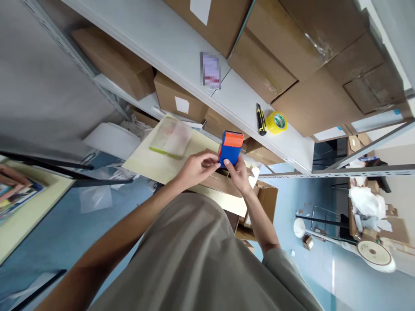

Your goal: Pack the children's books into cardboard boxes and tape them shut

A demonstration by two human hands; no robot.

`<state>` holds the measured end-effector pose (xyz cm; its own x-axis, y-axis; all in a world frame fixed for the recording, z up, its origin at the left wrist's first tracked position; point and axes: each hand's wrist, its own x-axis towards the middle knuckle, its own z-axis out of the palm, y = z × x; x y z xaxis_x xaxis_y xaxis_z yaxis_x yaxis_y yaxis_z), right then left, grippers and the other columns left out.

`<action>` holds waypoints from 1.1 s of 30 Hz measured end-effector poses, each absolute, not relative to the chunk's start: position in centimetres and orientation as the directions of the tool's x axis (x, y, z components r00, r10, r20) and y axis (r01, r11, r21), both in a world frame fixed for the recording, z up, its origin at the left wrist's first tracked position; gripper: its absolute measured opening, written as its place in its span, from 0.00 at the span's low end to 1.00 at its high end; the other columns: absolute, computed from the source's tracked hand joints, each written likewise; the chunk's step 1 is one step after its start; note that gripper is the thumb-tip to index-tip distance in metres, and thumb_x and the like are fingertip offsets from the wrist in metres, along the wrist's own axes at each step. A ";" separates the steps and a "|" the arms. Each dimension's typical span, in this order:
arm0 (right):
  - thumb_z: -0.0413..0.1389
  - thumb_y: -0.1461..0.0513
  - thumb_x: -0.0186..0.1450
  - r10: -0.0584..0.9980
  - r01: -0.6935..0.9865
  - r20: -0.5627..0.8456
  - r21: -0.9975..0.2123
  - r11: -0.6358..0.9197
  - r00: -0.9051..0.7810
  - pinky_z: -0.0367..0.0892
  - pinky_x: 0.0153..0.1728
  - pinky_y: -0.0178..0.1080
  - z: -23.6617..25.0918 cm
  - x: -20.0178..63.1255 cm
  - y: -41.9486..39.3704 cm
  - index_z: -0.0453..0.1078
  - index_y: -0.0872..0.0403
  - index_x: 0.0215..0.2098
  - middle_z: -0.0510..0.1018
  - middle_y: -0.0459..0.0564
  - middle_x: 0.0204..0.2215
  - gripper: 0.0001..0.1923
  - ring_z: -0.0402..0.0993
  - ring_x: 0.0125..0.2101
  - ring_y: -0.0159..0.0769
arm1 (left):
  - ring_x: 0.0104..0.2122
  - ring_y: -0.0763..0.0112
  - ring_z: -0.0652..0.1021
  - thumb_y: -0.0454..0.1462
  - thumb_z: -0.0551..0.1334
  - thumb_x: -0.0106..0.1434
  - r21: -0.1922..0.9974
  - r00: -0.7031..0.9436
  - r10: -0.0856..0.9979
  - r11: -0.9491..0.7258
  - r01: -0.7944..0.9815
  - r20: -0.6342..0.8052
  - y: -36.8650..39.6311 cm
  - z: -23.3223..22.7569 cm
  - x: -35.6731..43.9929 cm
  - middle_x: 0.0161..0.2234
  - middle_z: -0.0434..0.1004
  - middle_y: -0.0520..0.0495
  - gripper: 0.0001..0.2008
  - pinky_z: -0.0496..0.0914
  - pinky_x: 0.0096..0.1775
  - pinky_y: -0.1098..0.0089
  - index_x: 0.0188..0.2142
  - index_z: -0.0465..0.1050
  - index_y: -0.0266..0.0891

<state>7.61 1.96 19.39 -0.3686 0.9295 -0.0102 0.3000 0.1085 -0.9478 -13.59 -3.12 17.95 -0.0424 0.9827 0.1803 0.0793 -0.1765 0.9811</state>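
A grey metal shelf (233, 93) runs across the top of the view, loaded with cardboard boxes (269, 65); near its front edge lie a yellow-and-black utility knife (261, 119) and, just beside it, a roll of yellow tape (276, 122). Below the shelf a pale yellow surface (145, 162) carries a clear plastic packet (171, 138) toward its far edge and a brown carton (220, 181) at its near edge. Over that carton both hands hold a blue-and-orange tape dispenser (231, 149), upright, its orange end pointing away from the person. The right hand (239, 172) wraps it from below, thumb on the blue body; the left hand (197, 166) pinches its left side with closed fingertips. The dispenser sits between both grips, nearer neither.
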 end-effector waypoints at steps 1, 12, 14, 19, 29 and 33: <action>0.62 0.29 0.72 0.925 0.322 -0.016 -0.940 0.116 -0.380 0.81 0.54 0.49 19.7 8.1 1.9 0.67 0.46 0.55 0.85 0.54 0.49 0.34 0.82 0.48 0.47 | 0.41 0.63 0.86 0.51 0.72 0.72 0.986 -0.073 0.984 -0.158 0.055 0.161 -3.0 18.2 -14.1 0.46 0.89 0.43 0.16 0.83 0.48 0.63 0.47 0.85 0.43; 0.63 0.39 0.77 0.805 0.624 -0.101 -0.690 0.366 -0.584 0.77 0.44 0.48 24.4 11.6 1.9 0.67 0.45 0.53 0.82 0.48 0.40 0.23 0.80 0.39 0.47 | 0.54 0.46 0.88 0.67 0.76 0.64 0.969 -0.003 0.999 0.041 -0.243 -0.043 -1.8 20.1 -16.9 0.43 0.89 0.41 0.32 0.86 0.55 0.53 0.44 0.88 0.42; 0.62 0.40 0.78 0.783 0.642 -0.125 -0.657 0.396 -0.610 0.76 0.43 0.47 24.9 11.5 1.9 0.67 0.45 0.52 0.81 0.48 0.40 0.21 0.79 0.37 0.46 | 0.52 0.48 0.89 0.66 0.77 0.64 0.963 -0.041 0.998 0.041 -0.265 -0.054 -1.5 19.5 -16.5 0.43 0.90 0.42 0.31 0.86 0.53 0.55 0.44 0.88 0.42; 0.63 0.42 0.77 0.741 0.662 -0.211 -0.641 0.388 -0.638 0.74 0.40 0.45 26.1 11.0 2.5 0.68 0.47 0.51 0.83 0.48 0.39 0.20 0.79 0.36 0.43 | 0.45 0.58 0.88 0.62 0.77 0.65 0.961 -0.134 0.988 0.037 -0.273 -0.076 -0.7 17.2 -16.0 0.40 0.89 0.45 0.27 0.85 0.50 0.61 0.40 0.85 0.41; 0.60 0.33 0.77 0.669 0.783 -0.459 -0.535 0.318 -0.585 0.62 0.28 0.40 28.8 7.7 5.6 0.74 0.49 0.40 0.78 0.43 0.28 0.30 0.72 0.27 0.35 | 0.32 0.65 0.83 0.53 0.74 0.68 0.960 -0.390 0.888 0.164 -0.226 -0.244 -2.8 12.2 -14.9 0.33 0.88 0.46 0.18 0.78 0.36 0.68 0.38 0.87 0.40; 0.59 0.34 0.79 0.605 0.807 -0.540 -0.463 0.367 -0.585 0.61 0.27 0.40 32.6 7.7 7.1 0.74 0.49 0.37 0.77 0.45 0.27 0.30 0.72 0.26 0.35 | 0.34 0.64 0.84 0.51 0.73 0.68 0.950 -0.462 0.837 0.202 -0.239 -0.294 -4.1 10.0 -15.7 0.33 0.88 0.47 0.15 0.79 0.38 0.68 0.37 0.86 0.41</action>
<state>7.75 7.10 32.63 -0.5854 0.6050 -0.5397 0.8066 0.3671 -0.4633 -15.74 -4.09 10.01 -0.4619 0.8366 -0.2945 -0.2393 0.2022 0.9497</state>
